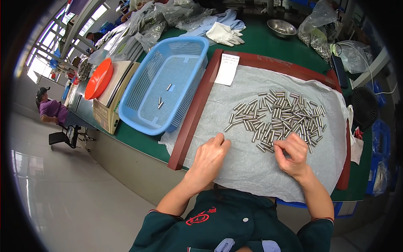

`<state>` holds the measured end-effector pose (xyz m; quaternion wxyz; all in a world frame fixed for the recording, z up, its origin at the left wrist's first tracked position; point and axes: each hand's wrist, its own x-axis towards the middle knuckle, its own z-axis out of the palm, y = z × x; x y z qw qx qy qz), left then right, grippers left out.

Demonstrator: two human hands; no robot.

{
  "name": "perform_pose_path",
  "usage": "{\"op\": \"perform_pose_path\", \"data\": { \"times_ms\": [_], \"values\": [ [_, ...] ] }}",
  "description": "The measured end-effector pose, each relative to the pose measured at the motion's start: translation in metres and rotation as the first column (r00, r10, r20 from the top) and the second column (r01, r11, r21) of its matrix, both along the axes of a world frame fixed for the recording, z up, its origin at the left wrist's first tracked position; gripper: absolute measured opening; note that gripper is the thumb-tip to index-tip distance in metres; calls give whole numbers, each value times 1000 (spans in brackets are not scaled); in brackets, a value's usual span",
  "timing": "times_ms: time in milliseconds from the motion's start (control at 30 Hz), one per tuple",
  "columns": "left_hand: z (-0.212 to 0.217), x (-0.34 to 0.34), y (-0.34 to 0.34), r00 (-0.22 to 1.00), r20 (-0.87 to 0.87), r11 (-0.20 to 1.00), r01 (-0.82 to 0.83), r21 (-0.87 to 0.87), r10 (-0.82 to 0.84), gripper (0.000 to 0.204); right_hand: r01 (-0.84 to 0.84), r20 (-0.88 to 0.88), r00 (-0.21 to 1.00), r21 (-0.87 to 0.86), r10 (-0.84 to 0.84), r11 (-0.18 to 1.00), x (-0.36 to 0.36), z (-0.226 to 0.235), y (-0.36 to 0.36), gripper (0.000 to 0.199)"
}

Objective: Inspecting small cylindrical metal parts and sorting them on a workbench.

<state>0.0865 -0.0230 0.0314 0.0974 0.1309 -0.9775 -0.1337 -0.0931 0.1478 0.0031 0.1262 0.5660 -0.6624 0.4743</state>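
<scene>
Orange dish (99,79): shallow, tilted up on a beige scale (105,114); its inside shows no contents that can be made out.
Blue basket (180,69): rectangular, mesh-walled, on the green counter (256,37); three metal pins lie loose on its floor, one apart from the other two.
Red-brown frame (196,113): left, far and right bars visible, the right one partly covered by the sheet.
Left hand (208,156): above the sheet, left of the pile; fingers curled in, thumb side turned away, so whether they grip anything cannot be told.
White sheet (247,168): spread within the frame, wrinkled.
Steel bowl (274,24): round, at the back; small pieces inside, too small to identify.
Metal pins (289,112): loose pile on the sheet, many overlapping.
Right hand (294,153): at the pile's near edge, hiding some pins; fingers bent, tips obscured, grip cannot be told.
Clear bag (320,35): metal pieces inside, blurred by plastic.
Blue bins (381,138): right edge, partly lost in shadow.
</scene>
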Motion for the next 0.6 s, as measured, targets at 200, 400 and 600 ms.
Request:
{"op": "perform_pose_path", "data": {
  "times_ms": [200,400,600],
  "values": [
    [-4,1,-1,1000,-20,999,-12,35,13,10,3,-2,1000,-1,-3,1000,0,-1,0,14],
    [-8,1,-2,999,-29,998,-15,60,17,10,4,-3,1000,-5,-4,1000,1,-1,-1,14],
    [-10,3,-3,999,-51,997,-2,79,6,10,0,0,1000,-2,0,1000,1,1,0,14]
  ]
}}
